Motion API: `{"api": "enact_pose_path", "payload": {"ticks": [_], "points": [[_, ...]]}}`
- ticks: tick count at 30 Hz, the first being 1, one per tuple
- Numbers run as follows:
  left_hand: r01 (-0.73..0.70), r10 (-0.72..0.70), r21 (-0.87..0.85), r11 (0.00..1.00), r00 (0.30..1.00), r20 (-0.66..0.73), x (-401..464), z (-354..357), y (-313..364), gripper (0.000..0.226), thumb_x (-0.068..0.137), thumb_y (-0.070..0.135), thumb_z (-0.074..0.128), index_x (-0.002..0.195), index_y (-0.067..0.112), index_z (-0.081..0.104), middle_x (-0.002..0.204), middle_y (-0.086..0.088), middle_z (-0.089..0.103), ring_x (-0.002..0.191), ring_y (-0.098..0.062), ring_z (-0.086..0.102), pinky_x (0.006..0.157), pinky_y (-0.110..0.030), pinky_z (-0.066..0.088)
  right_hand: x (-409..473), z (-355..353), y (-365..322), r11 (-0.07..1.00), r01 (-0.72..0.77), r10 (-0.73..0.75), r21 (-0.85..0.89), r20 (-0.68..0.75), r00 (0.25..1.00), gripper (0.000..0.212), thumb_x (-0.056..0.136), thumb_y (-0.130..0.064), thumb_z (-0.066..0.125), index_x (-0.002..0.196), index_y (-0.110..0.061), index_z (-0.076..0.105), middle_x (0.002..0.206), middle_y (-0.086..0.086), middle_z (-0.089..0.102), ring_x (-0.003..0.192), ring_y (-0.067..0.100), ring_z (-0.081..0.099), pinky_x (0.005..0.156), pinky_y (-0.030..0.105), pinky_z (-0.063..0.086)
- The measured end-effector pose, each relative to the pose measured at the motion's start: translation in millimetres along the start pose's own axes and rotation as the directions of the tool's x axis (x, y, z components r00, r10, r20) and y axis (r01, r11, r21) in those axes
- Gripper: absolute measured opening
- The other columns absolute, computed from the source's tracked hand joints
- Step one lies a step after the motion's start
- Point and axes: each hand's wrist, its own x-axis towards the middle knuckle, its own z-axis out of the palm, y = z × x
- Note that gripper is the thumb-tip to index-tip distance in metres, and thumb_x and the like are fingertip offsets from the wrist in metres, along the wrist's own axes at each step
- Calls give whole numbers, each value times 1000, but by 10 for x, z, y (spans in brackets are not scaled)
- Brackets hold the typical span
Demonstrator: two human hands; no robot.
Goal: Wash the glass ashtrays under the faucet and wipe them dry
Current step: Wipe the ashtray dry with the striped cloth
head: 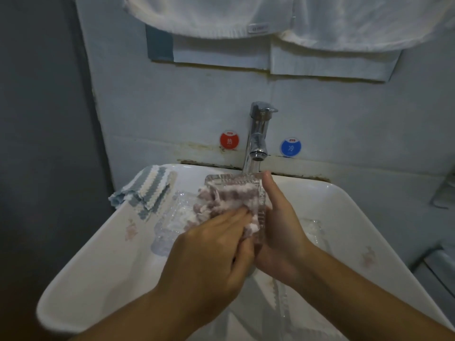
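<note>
We are mid-wash: our right hand [278, 217] grips the glass ashtray [236, 190] under the faucet [257, 134], left hand [209, 254] fingers pinching a pink cloth [221, 200] inside; rinsing seems next.

A square cut-glass ashtray [236, 190] is held tilted over the sink, just below the running faucet [257, 134], with a wet pink-and-white cloth [221, 200] pressed into its hollow. A second clear ashtray [172, 217] is seen lying in the basin to the left, and a third [312, 230] to the right, partly hidden.
</note>
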Motion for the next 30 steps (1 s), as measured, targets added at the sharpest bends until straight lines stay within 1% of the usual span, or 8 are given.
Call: {"api": "enact_pose_path", "payload": {"ticks": [5, 12, 16, 19, 22, 24, 27, 30], "points": [[-34, 36, -69, 997, 999, 20, -30, -38, -33, 19, 88, 30, 56, 91, 20, 72, 82, 11, 70, 73, -7, 64, 57, -29, 55, -16, -84, -41, 999, -39, 39, -7, 15, 999, 82, 87, -77, 42, 115, -8, 75, 125, 18, 69, 113, 34, 68, 92, 45, 55], [13, -5, 184, 983, 999, -43, -10, -52, 9, 18, 86, 31, 50, 69, 23, 48, 68, 10, 48, 62, -10, 48, 55, -18, 24, -25, -41, -54, 999, -15, 17, -45, 44, 999, 81, 90, -74, 42, 129, -7, 67, 133, 20, 64, 124, 35, 62, 103, 44, 50], [41, -40, -88, 995, 999, 12, 22, 35, -42, 25, 93, 33, 48, 72, 32, 35, 67, 15, 36, 61, -2, 39, 57, -11, 26, -10, -56, -26, 999, -22, 23, -32, 23, 999, 74, 88, -72, 45, 111, -9, 77, 124, 17, 70, 116, 31, 67, 95, 39, 57], [104, -107, -242, 965, 994, -2, 24, 103, -76, 32, 96, 42, 45, 67, 29, 40, 64, 12, 43, 60, -3, 47, 55, -19, 35, 22, -89, -2, 997, -26, 23, -78, -37, 999, 78, 85, -74, 49, 117, -7, 73, 129, 19, 67, 126, 34, 60, 109, 45, 46], [257, -260, -515, 818, 963, 67, 55, 64, -31, 39, 99, 46, 50, 67, 23, 53, 59, 8, 56, 56, -8, 54, 54, -33, 44, 44, -111, 40, 992, 6, -10, -129, -31, 999, 81, 86, -74, 48, 118, -3, 72, 119, 18, 70, 115, 32, 66, 101, 47, 50], [396, -380, -725, 563, 904, 198, 103, 4, 20, 38, 100, 41, 52, 73, 17, 64, 65, 3, 68, 63, -9, 65, 61, -24, 51, 36, -79, 84, 991, 8, -8, -131, -1, 1000, 74, 89, -72, 45, 111, -8, 74, 107, 15, 73, 103, 29, 70, 92, 45, 53], [493, -431, -838, 236, 826, 364, 136, 9, 11, 39, 97, 35, 51, 98, 1, 70, 97, -16, 75, 95, -26, 73, 85, -34, 60, 30, -28, 116, 993, -13, 12, -121, -11, 1000, 74, 90, -70, 44, 118, -8, 72, 111, 16, 74, 106, 27, 72, 89, 43, 57], [421, -376, -789, 446, 889, 262, 104, 28, -26, 33, 99, 43, 54, 92, 17, 73, 87, -4, 76, 86, -19, 73, 76, -35, 60, 35, -63, 76, 991, 7, -9, -136, -15, 1000, 80, 88, -74, 43, 111, -4, 74, 109, 18, 72, 103, 30, 71, 89, 42, 58]]}}
